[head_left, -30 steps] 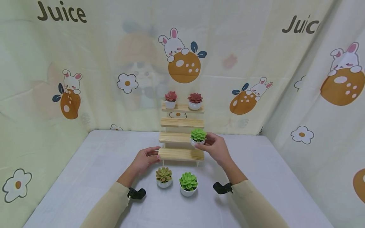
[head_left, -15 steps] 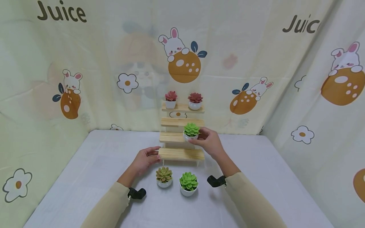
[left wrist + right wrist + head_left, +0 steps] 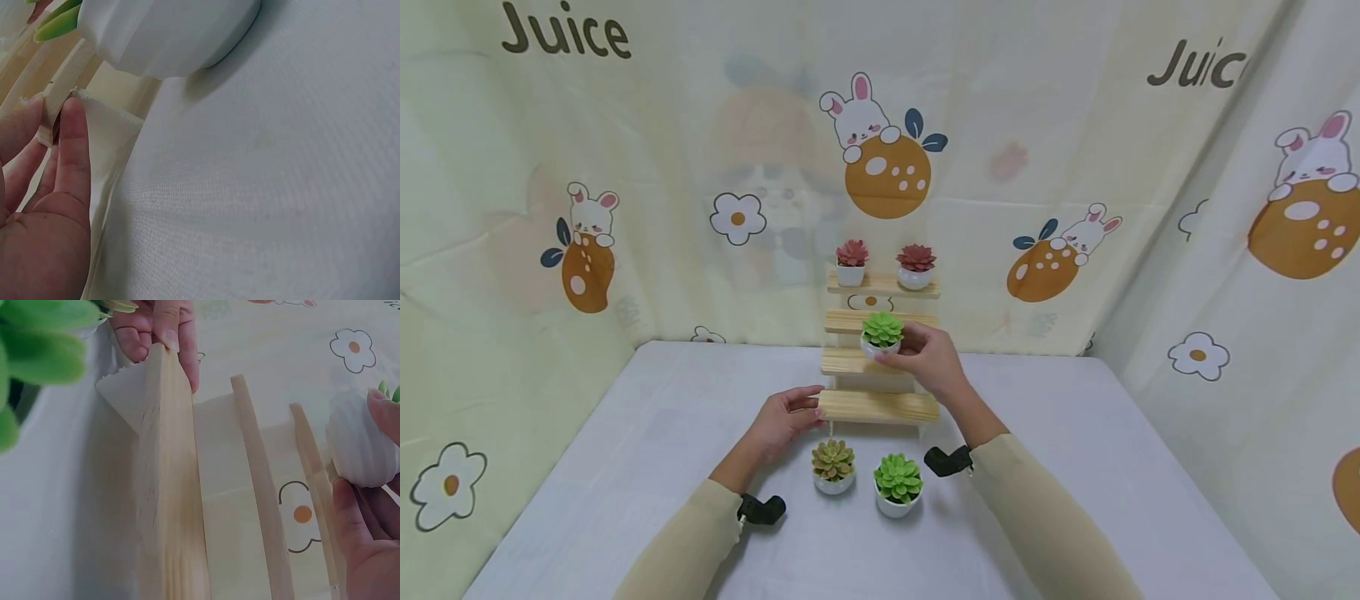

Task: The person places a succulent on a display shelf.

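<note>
A potted green succulent (image 3: 882, 327) is held up by my right hand (image 3: 931, 358), thumb and fingers around its white pot (image 3: 359, 444). In the head view it overlaps the second tier from the top of a wooden plant stand (image 3: 880, 405). In the right wrist view the pot is close beside an upper board; whether it touches is unclear. My left hand (image 3: 782, 423) pinches the left end of the lowest board (image 3: 59, 90) between thumb and fingers. Two red succulents in white pots, one left (image 3: 852, 263) and one right (image 3: 916, 267), stand on the top tier.
On the table (image 3: 685, 433) before the stand are an olive-brown potted succulent (image 3: 832, 467) and another green potted succulent (image 3: 898, 485). A printed curtain (image 3: 985, 250) hangs close behind the stand and along the sides.
My right hand has carried the green succulent leftward and upward, from the right end of the third tier towards the middle of the second. The left hand keeps its place on the stand.
</note>
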Demonstrator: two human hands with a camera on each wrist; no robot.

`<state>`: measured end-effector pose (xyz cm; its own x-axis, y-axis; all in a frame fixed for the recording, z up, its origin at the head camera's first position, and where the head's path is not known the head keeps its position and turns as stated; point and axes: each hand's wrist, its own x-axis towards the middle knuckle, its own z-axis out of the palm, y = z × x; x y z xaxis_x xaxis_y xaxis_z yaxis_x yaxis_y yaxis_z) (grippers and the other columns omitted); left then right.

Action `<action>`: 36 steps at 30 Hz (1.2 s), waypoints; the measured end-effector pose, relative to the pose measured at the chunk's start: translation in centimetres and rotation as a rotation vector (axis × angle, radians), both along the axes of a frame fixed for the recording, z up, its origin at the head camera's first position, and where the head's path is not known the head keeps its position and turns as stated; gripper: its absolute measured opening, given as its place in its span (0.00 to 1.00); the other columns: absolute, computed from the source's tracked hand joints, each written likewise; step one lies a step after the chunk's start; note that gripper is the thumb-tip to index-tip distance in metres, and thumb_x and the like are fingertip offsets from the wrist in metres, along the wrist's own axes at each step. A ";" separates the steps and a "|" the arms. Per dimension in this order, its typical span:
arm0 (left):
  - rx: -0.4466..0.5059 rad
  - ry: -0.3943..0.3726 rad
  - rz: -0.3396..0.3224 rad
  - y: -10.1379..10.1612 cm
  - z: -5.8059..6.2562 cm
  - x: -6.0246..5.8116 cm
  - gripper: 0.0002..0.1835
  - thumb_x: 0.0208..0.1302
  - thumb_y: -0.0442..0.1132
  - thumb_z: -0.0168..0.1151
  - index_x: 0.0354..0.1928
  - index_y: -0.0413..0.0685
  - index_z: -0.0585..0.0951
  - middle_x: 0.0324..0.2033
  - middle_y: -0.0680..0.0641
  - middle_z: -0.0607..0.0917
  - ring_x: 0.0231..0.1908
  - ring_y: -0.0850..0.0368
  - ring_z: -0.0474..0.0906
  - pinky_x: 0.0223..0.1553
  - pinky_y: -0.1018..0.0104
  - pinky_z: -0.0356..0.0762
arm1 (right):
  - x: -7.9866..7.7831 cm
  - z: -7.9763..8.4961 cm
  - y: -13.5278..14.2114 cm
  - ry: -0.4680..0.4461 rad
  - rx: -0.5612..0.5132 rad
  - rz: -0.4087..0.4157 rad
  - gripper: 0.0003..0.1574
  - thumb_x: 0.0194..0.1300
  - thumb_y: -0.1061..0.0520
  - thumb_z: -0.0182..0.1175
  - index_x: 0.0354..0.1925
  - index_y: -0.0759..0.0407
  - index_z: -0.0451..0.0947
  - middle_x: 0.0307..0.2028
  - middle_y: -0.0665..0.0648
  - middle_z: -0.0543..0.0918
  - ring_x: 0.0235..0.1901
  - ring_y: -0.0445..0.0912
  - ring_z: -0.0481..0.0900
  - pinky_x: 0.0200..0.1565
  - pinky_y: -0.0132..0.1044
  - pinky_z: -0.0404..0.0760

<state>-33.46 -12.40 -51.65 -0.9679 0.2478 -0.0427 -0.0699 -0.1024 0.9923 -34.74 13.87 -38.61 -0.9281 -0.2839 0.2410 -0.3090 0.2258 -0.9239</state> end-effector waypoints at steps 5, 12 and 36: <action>-0.003 -0.004 -0.005 0.0 0.1 0.0 0.27 0.61 0.28 0.60 0.63 0.39 0.69 0.55 0.33 0.76 0.45 0.54 0.81 0.50 0.60 0.82 | -2.1 -1.5 -0.7 0.016 0.008 -0.017 0.34 0.45 0.47 0.75 0.52 0.51 0.79 0.46 0.55 0.84 0.42 0.47 0.83 0.42 0.35 0.85; -0.016 0.000 -0.003 0.1 0.0 0.0 0.27 0.61 0.28 0.60 0.63 0.39 0.69 0.55 0.33 0.76 0.45 0.54 0.81 0.51 0.59 0.82 | -2.9 -1.2 -1.6 0.039 0.047 -0.062 0.35 0.43 0.43 0.75 0.51 0.50 0.79 0.46 0.52 0.84 0.44 0.45 0.82 0.45 0.36 0.85; -0.022 0.000 0.013 0.0 0.0 -0.1 0.26 0.61 0.29 0.60 0.62 0.41 0.71 0.52 0.36 0.78 0.45 0.53 0.81 0.49 0.59 0.82 | -5.9 -0.9 -4.2 0.109 0.051 -0.078 0.35 0.45 0.44 0.74 0.51 0.52 0.79 0.45 0.54 0.84 0.43 0.44 0.83 0.44 0.36 0.85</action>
